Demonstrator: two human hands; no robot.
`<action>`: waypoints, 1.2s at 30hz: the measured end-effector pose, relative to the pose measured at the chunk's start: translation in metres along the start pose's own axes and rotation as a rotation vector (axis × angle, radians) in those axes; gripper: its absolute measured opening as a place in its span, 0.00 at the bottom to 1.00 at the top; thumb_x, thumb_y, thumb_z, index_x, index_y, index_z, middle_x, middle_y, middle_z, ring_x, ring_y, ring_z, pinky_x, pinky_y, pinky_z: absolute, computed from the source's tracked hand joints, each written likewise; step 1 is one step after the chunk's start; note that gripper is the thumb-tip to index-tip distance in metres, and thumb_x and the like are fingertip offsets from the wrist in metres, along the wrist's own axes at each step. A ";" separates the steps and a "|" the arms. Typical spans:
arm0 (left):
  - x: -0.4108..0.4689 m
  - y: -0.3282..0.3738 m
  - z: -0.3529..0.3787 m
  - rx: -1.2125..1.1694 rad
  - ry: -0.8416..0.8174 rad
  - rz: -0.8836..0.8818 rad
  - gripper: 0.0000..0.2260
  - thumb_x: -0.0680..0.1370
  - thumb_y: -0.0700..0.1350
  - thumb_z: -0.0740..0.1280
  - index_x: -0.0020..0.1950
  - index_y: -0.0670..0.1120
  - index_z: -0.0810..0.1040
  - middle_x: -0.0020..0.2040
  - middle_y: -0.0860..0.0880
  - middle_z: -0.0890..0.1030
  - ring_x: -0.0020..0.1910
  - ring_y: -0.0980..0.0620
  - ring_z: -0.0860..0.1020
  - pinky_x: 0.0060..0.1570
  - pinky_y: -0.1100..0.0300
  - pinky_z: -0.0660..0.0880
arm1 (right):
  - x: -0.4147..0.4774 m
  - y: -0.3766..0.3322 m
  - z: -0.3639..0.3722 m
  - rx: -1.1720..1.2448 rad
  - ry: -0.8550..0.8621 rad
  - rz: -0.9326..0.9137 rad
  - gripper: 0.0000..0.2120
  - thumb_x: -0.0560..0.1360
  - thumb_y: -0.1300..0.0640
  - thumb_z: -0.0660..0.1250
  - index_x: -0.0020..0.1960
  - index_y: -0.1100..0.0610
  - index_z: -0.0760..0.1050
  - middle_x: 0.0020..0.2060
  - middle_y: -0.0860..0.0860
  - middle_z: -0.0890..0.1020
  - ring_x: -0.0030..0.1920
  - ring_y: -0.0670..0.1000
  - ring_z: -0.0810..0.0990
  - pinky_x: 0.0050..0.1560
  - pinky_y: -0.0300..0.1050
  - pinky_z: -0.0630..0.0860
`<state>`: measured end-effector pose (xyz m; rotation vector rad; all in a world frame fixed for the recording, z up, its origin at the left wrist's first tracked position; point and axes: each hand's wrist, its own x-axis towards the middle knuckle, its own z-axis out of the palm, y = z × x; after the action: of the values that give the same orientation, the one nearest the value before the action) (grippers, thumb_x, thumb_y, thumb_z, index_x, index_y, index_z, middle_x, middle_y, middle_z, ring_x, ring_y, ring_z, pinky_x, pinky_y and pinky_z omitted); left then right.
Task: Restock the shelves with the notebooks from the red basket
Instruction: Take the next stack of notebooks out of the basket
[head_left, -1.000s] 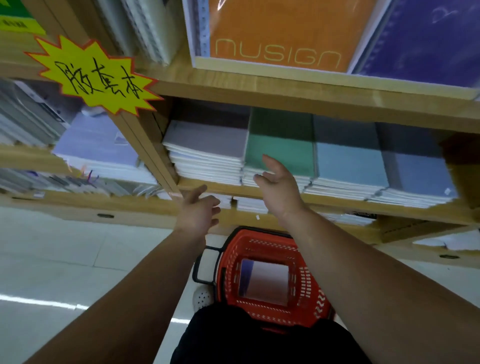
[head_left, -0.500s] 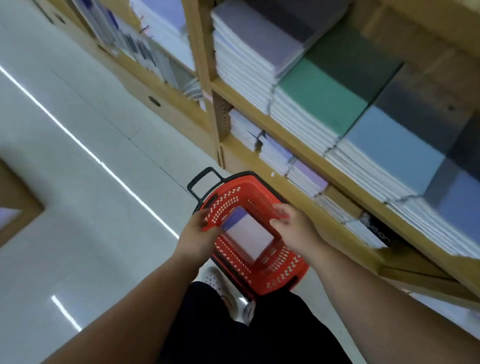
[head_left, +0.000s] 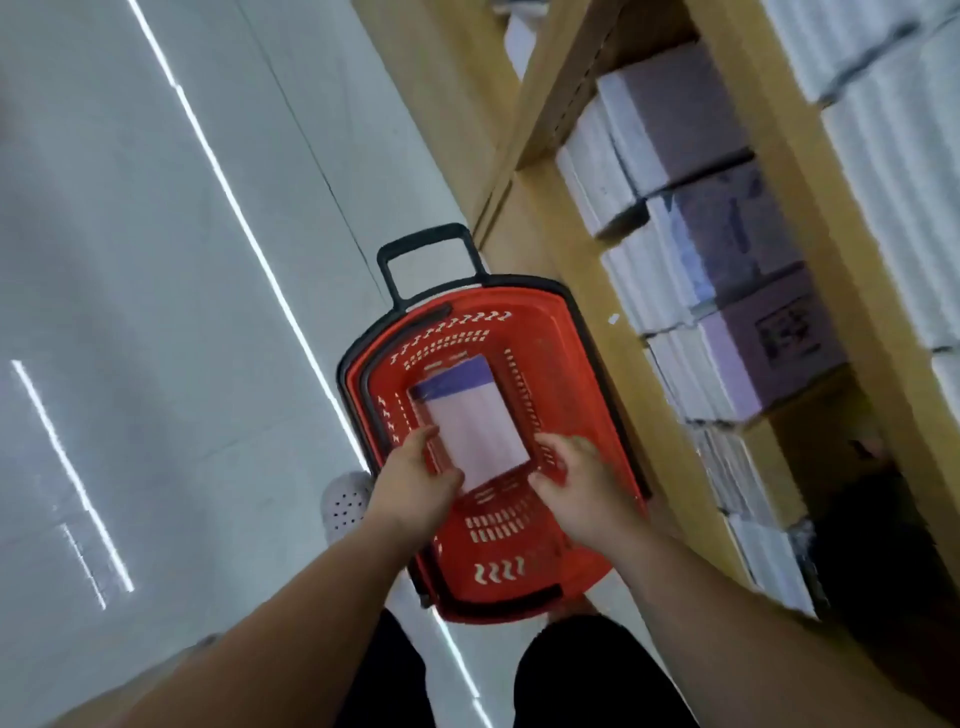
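Observation:
The red basket (head_left: 540, 571) with black handles stands on the floor in front of my legs. Inside it lies a stack of notebooks (head_left: 470, 415), white on top with a purple band at the far end. Both my hands reach down into the basket. My left hand (head_left: 415, 486) grips the stack's near left edge, with the thumb over its corner. My right hand (head_left: 582, 491) sits at the stack's near right corner with loosely curled fingers; I cannot tell whether it touches. The wooden shelves (head_left: 623, 332) stand directly right of the basket.
Stacks of purple and white notebooks (head_left: 727, 244) fill the lower shelf levels on the right. The basket's black pull handle (head_left: 423, 249) points away from me. A white perforated shoe (head_left: 345, 501) shows left of the basket on the pale tiled floor (head_left: 156, 312).
My hands came down from the shelf into the basket and closed in on the notebook stack. The view tilted downward and nearer to the basket.

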<state>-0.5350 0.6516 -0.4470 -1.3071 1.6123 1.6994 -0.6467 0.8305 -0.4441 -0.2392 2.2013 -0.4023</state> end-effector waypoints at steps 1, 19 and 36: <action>0.021 -0.013 0.013 0.034 0.018 -0.012 0.29 0.79 0.46 0.69 0.79 0.53 0.62 0.68 0.50 0.74 0.57 0.50 0.80 0.46 0.58 0.82 | 0.024 0.014 0.008 -0.040 -0.029 -0.022 0.24 0.78 0.54 0.69 0.73 0.48 0.72 0.69 0.50 0.73 0.69 0.52 0.73 0.70 0.44 0.68; 0.303 -0.159 0.146 0.358 0.306 -0.101 0.32 0.81 0.48 0.67 0.80 0.63 0.56 0.81 0.46 0.53 0.77 0.40 0.63 0.70 0.45 0.70 | 0.310 0.152 0.156 -0.285 -0.225 -0.189 0.30 0.78 0.54 0.68 0.78 0.50 0.66 0.74 0.55 0.66 0.71 0.58 0.71 0.71 0.47 0.68; 0.339 -0.209 0.168 0.146 0.369 0.076 0.45 0.77 0.45 0.74 0.82 0.59 0.46 0.83 0.56 0.55 0.80 0.48 0.59 0.71 0.57 0.62 | 0.331 0.164 0.205 -0.093 -0.156 -0.158 0.39 0.81 0.54 0.67 0.78 0.28 0.47 0.80 0.52 0.57 0.78 0.56 0.63 0.73 0.49 0.67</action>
<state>-0.5648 0.7604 -0.8646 -1.5696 1.9729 1.4079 -0.6909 0.8398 -0.8644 -0.4818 2.0568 -0.3554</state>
